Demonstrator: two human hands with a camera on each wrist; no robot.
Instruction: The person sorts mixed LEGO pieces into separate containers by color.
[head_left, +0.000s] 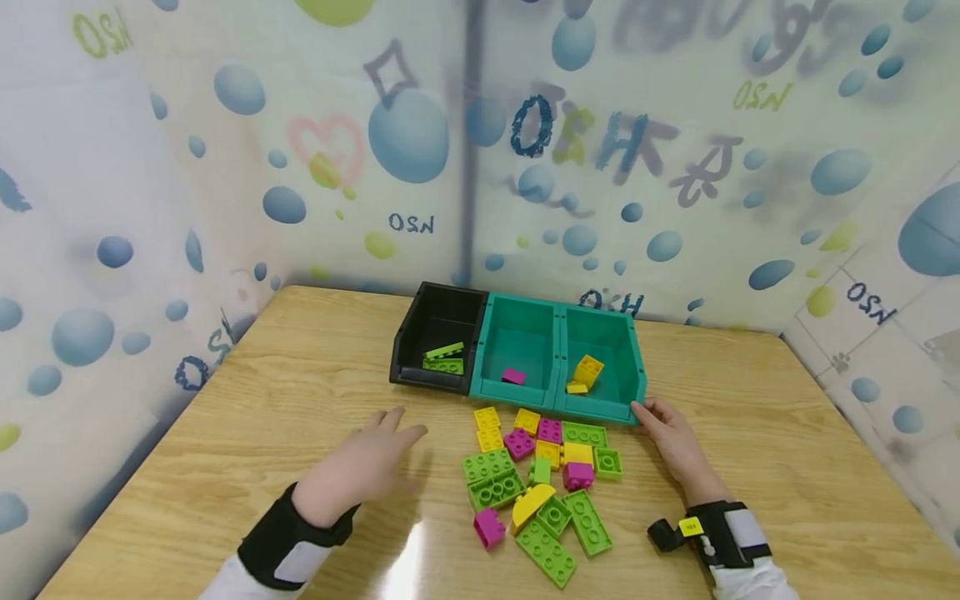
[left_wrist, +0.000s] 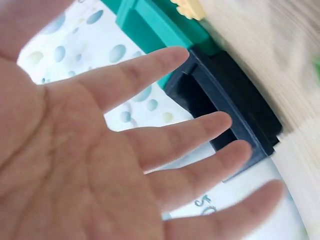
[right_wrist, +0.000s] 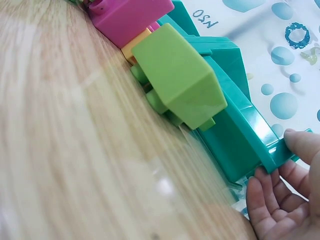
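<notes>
My right hand (head_left: 671, 442) pinches the front right corner of the right teal bin (head_left: 600, 408), thumb on top and fingers curled beneath the rim in the right wrist view. My left hand (head_left: 363, 462) hovers over the table at left, its fingers spread and palm bare in the left wrist view. The black bin (head_left: 431, 380) is nearest to it and holds green bricks (head_left: 444, 365). Between the two stands the middle teal bin (head_left: 510, 393), with a magenta brick (head_left: 513, 377) inside. Yellow bricks (head_left: 588, 371) lie in the right one.
Loose building bricks lie before the bins, among them a long green brick (head_left: 546, 552), a rounded yellow brick (head_left: 532, 506) and a magenta brick (head_left: 489, 528). Behind the wooden table (head_left: 315, 350) hangs a patterned curtain (head_left: 420, 225). A black device (head_left: 664, 536) hangs by the right wrist.
</notes>
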